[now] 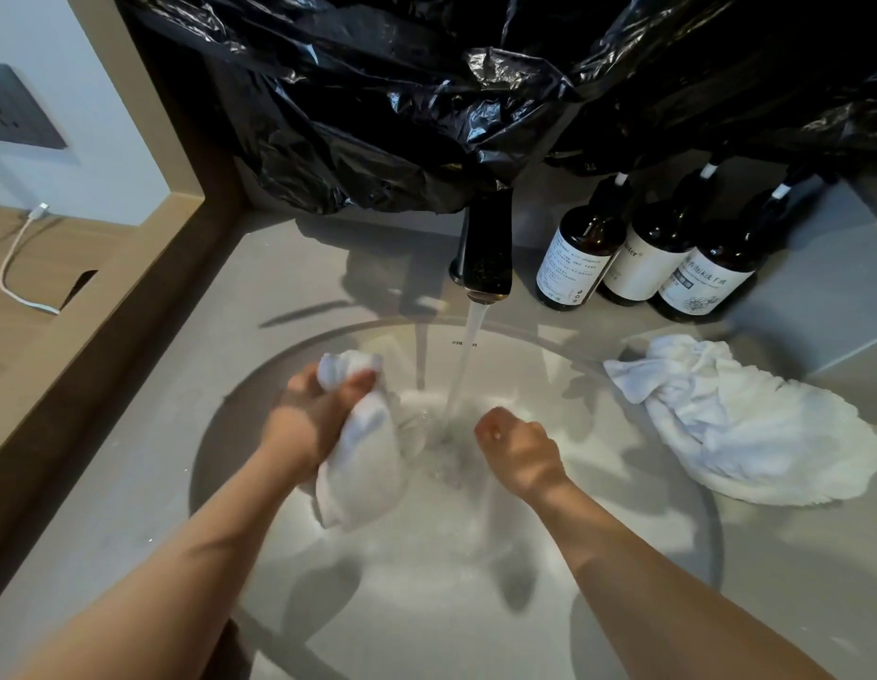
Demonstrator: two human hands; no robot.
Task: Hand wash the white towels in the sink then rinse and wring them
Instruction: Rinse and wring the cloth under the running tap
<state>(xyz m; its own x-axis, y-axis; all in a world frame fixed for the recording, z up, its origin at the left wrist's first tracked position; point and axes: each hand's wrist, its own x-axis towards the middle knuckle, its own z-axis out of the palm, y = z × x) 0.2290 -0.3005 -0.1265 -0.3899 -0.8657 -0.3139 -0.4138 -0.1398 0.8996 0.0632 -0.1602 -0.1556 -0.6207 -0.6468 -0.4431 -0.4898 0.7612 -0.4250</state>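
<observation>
Towel in hand: white towel [362,463] bunched in the left hand [311,417], fingers wrapped round it, over the sink [215,434], left side.
Right hand [519,451]: curled, holding nothing, just right of the water stream [468,355].
Second towel [750,434]: heaped across the right rim onto the counter.
Faucet [488,252]: far rim, running.
Bottles [642,257]: three, far right, off the rim.

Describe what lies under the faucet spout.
A water stream falls from the faucet into the sink, landing between the left hand, gripping a towel, and the right hand. Splashing water hides the basin bottom.
</observation>
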